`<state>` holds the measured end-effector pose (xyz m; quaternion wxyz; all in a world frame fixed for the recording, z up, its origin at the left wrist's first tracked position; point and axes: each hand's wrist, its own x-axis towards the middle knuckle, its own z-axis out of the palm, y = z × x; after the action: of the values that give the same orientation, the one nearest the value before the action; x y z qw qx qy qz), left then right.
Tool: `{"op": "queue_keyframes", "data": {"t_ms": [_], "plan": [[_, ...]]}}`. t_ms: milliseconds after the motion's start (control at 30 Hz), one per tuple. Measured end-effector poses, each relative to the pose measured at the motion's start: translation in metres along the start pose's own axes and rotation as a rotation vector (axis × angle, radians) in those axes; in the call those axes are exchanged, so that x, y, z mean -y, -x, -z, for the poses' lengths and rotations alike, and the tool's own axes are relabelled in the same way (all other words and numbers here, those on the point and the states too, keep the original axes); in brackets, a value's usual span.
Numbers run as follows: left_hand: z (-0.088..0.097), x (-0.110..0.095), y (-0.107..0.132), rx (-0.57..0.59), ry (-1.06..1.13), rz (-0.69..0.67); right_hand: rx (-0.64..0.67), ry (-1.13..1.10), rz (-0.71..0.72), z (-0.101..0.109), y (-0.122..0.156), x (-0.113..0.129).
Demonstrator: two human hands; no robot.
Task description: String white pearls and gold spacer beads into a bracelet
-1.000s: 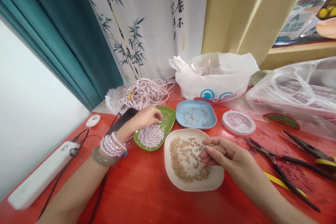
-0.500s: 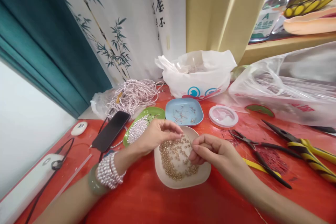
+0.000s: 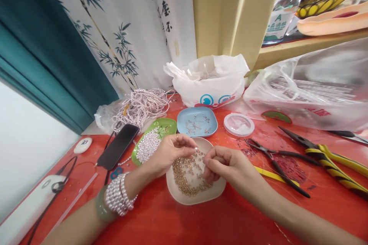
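Over the far left side of a cream dish, my left hand is closed in a pinch, with a small pale bead at its thumb and fingertips. Facing it across the dish, my right hand also pinches; whatever lies between its fingertips is too small to make out. The fingertips of the two hands are slightly apart. Many small gold beads lie in the dish below them. Strands of pearl beads and a green bangle circle my left wrist.
Behind the hands are a green tray with loose pearl beads, a blue tray with small metal pieces, and a round lid. Pliers and yellow-black pliers lie right. A phone lies left.
The whole view has shifted, so most things appear a little further left. Both hands keep their pinches over the dish; a pale bead now shows at my left fingertips.
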<state>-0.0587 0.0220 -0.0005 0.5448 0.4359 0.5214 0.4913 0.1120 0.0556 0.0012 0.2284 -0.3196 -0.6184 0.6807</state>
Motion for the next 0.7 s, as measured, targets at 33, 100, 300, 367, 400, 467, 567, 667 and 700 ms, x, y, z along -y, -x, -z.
{"op": "queue_keyframes", "data": {"t_ms": [33, 100, 300, 367, 400, 467, 567, 667, 700], "plan": [[0.0, 0.0, 0.0, -0.003, -0.004, 0.005, 0.002, 0.003, 0.001, 0.0, 0.0, 0.0], [0.0, 0.001, 0.001, -0.009, -0.017, 0.01, 0.004, 0.004, 0.0, -0.001, 0.001, 0.0], [-0.001, 0.0, 0.002, 0.016, -0.105, -0.012, 0.013, 0.02, 0.004, 0.0, 0.0, -0.003], [-0.002, 0.0, 0.003, 0.03, -0.142, -0.039, 0.016, 0.025, 0.004, 0.0, 0.0, -0.003], [-0.002, -0.001, 0.003, 0.039, -0.156, -0.054, 0.014, 0.034, 0.004, 0.0, 0.0, -0.003], [-0.003, -0.003, 0.004, 0.06, -0.179, -0.072, 0.009, 0.058, 0.007, 0.0, 0.0, -0.002], [0.0, -0.01, 0.005, 0.086, -0.257, -0.083, 0.013, 0.052, 0.028, 0.0, -0.001, -0.001], [0.009, -0.02, 0.004, 0.074, -0.512, -0.138, 0.008, 0.009, 0.039, 0.0, -0.002, -0.003], [0.013, -0.023, 0.004, 0.077, -0.649, -0.173, 0.001, 0.003, 0.034, 0.001, -0.002, -0.004]]}}
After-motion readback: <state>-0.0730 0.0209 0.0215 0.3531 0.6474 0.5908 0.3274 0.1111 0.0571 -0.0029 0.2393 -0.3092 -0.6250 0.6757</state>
